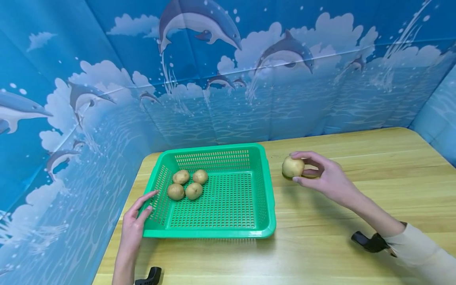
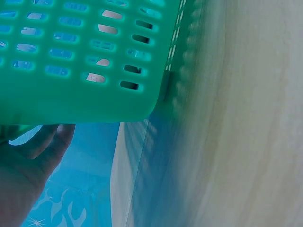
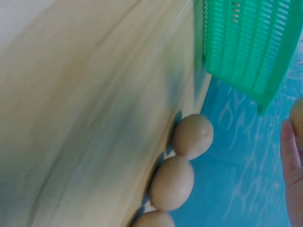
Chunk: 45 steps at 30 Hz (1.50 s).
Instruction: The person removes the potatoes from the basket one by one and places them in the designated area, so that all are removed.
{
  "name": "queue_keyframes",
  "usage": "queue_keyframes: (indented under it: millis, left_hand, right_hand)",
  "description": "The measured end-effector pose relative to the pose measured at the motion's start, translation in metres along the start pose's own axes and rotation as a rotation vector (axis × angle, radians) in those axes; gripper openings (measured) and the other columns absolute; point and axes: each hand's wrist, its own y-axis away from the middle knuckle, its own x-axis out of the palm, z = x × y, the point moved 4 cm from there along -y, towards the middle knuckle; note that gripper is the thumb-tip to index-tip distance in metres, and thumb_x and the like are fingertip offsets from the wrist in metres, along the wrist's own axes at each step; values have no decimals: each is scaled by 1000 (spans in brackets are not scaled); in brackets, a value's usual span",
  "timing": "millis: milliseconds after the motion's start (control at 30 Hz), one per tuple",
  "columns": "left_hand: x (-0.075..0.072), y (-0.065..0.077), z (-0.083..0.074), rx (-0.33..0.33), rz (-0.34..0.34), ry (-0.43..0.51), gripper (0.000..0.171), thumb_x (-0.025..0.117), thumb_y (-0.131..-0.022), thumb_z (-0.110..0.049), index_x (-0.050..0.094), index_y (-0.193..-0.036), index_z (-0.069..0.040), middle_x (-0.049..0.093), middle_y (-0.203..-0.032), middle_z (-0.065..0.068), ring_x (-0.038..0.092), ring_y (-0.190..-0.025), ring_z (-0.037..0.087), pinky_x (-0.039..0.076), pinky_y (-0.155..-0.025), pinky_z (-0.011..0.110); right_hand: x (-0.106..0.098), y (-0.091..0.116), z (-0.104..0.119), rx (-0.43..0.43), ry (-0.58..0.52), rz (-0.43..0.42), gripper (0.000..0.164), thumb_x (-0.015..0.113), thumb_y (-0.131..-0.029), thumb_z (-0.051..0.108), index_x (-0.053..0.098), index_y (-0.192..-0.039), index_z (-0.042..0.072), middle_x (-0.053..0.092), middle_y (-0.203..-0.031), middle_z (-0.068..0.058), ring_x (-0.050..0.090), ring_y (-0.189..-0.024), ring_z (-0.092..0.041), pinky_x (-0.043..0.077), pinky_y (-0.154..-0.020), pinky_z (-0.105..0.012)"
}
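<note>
My left hand [image 1: 133, 223] grips the left rim of a green plastic basket [image 1: 210, 233]; in the left wrist view, fingers [image 2: 54, 144] show beside the basket's rim. Inside, toward the left, several potatoes [image 1: 194, 190] sit close together. To the right of the basket, my right hand [image 1: 329, 176] holds a potato [image 1: 293, 166] between thumb and fingers. The right wrist view catches this held potato only at its right edge. There, other potatoes [image 3: 172, 183] sit in a row on the table, mostly hidden behind the hand in the head view.
The wooden table [image 1: 306, 253] carries the basket. A blue curtain with printed dolphins [image 1: 199, 19] hangs along the back and left sides. Black devices [image 1: 370, 242] are strapped at the wrists.
</note>
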Motion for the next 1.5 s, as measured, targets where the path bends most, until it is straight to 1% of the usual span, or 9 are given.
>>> queue_keyframes:
  millis: [100,300,567,767,900,1100,1200,1367,1500]
  left_hand:
    - [0,0,0,-6,1,5,40,46,-102,-2,56,-140,-12,49,-146,5,29,-142,15,17,-113,58]
    - [0,0,0,-18,-3,14,40,46,-103,-3,56,-140,-12,50,-146,4,30,-142,14,19,-112,56]
    - [0,0,0,-16,-3,20,40,46,-102,-2,56,-140,-12,50,-145,4,30,-142,13,20,-113,55]
    - [-1,0,0,-16,-2,18,39,46,-102,-3,56,-140,-12,50,-146,4,29,-142,14,19,-113,55]
    - [0,0,0,-11,2,15,40,46,-102,-2,55,-140,-11,50,-146,4,29,-142,15,19,-113,56]
    - [0,0,0,-14,1,11,40,46,-103,-3,56,-140,-12,50,-146,4,29,-142,15,19,-113,56]
    - [0,0,0,-13,3,15,40,46,-102,-3,56,-140,-13,50,-146,4,30,-142,14,18,-113,57]
    - [1,0,0,-12,8,16,40,46,-102,-3,55,-140,-13,49,-146,3,29,-142,15,17,-113,58]
    - [0,1,-1,-18,3,16,40,46,-102,-3,56,-140,-13,50,-146,3,29,-142,15,18,-113,57]
  right_hand:
    - [-6,4,-1,1,32,-19,51,78,-82,0,59,-128,12,54,-136,-6,62,-112,-13,53,-86,-31]
    - [-19,11,-5,3,58,-46,53,78,-80,-5,60,-128,9,56,-132,-7,64,-108,-13,53,-84,-29]
    - [-39,22,-14,76,88,-70,53,77,-82,-4,58,-131,8,53,-134,-8,66,-104,-11,55,-80,-28]
    - [-54,28,-19,73,147,-93,54,77,-83,-2,57,-132,7,54,-134,-9,64,-106,-6,54,-82,-27]
    - [-63,31,-24,93,171,-104,54,77,-83,-1,57,-133,7,54,-133,-9,63,-105,-4,54,-81,-26]
    - [-76,35,-33,135,214,-117,54,76,-84,1,57,-133,9,54,-132,-5,64,-102,0,54,-79,-23]
    - [-83,36,-36,145,235,-119,53,76,-85,1,56,-133,9,54,-130,-1,63,-101,2,54,-79,-22]
    - [-94,36,-42,154,258,-121,52,76,-85,0,57,-133,7,55,-126,4,63,-98,3,54,-76,-20]
    - [-101,38,-45,169,309,-126,52,77,-85,5,57,-133,10,55,-125,5,63,-95,3,54,-73,-18]
